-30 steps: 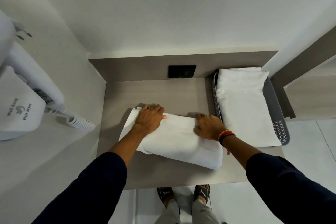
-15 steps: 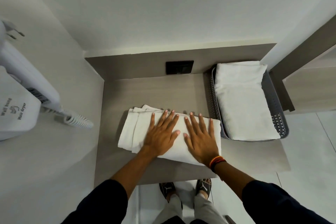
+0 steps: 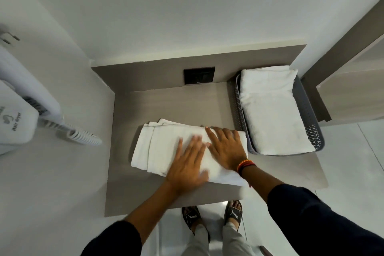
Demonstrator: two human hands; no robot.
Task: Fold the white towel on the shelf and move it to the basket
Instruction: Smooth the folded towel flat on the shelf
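White walls (image 3: 166, 6) are meeting in a corner. A wall-hung hair dryer (image 3: 18, 116) is dangling its coiled cord (image 3: 83, 137) at left. A black socket (image 3: 199, 75) is sitting in the grey backsplash above pale floor tiles (image 3: 353, 162).

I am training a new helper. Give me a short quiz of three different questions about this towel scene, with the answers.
1. True or false: the basket already holds a towel.
2. Which hand wears the wrist band: left hand or right hand?
3. Where does the folded towel lie? A) on the shelf B) in the basket C) on the floor

Key: 1 true; 2 right; 3 A
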